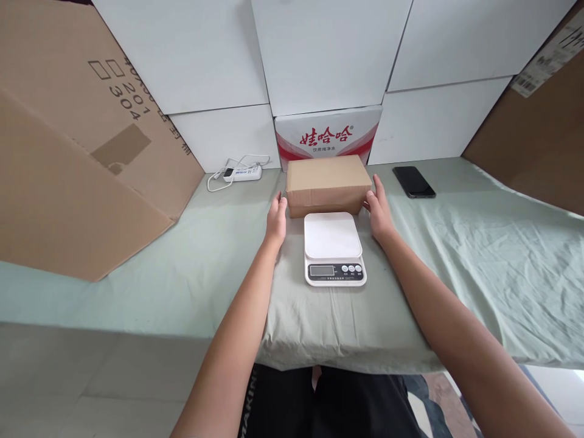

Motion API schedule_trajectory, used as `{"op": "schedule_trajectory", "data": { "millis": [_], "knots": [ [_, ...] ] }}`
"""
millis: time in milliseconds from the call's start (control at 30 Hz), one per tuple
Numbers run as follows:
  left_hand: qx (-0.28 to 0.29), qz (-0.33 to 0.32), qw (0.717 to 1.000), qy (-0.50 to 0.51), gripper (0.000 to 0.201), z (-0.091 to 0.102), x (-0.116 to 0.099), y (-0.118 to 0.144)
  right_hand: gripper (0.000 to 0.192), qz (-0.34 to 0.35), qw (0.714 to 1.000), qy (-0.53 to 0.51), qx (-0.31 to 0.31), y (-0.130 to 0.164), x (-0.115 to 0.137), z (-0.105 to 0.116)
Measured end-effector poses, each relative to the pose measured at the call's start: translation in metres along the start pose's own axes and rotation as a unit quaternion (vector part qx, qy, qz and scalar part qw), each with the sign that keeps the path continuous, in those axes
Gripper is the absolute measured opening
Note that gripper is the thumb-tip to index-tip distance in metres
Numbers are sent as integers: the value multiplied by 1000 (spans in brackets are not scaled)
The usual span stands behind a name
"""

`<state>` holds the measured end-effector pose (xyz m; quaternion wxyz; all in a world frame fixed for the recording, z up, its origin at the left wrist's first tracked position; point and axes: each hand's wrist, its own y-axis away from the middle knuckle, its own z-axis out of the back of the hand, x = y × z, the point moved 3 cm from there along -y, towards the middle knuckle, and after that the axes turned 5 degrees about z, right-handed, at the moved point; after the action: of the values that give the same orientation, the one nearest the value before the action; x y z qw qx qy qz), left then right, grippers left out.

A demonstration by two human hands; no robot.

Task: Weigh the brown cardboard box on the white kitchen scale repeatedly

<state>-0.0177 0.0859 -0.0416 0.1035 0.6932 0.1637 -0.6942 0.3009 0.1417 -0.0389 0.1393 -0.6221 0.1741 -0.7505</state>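
A closed brown cardboard box (328, 175) stands behind a white kitchen scale (333, 236), between my two hands. My left hand (276, 219) is upright beside the box's left end, its fingers stretched forward. Whether it touches the box I cannot tell. At the right end, my right hand (379, 212) has its thumb against the box's edge and its index finger stretched up along the side; the remaining fingers are partly hidden. The scale's display and buttons face me, and nothing lies on its platform.
A smartphone (414, 182) lies at the right. To the left is a white power strip (243, 173) with a cable. A white-and-red carton (327, 131) stands behind the box. Large cardboard boxes (82, 152) flank the green cloth (219, 261).
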Motion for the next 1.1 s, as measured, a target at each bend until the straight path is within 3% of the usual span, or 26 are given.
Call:
{"op": "schedule_trajectory", "data": {
  "millis": [100, 233, 400, 567, 700, 900, 1000, 1100],
  "knots": [
    [18, 6, 1000, -5, 81, -2, -5, 2, 98, -9, 1000, -14, -7, 2, 4, -1],
    [80, -6, 997, -1, 79, -8, -14, 10, 77, -22, 999, -44, 6, 7, 17, -8],
    [110, -37, 992, 42, 79, -12, -19, 15, 62, 28, 999, -39, 5, 13, 40, -16],
    [107, -71, 989, 71, 85, -13, -25, 18, 65, 66, 995, -69, -4, 14, 49, -15],
    [99, -121, 986, 62, 85, -11, -46, 29, 78, 120, 990, -67, -21, 17, 63, -12],
    [76, -133, 983, 99, 78, 12, -81, 83, 93, 186, 982, 6, 16, 51, 113, 11],
    [86, -122, 983, 103, 78, 26, -80, 117, 95, 203, 978, 43, 18, 84, 126, 27],
    [71, -90, 987, 115, 79, 33, -67, 141, 88, 215, 974, 77, 9, 111, 118, 37]
  ]
}}
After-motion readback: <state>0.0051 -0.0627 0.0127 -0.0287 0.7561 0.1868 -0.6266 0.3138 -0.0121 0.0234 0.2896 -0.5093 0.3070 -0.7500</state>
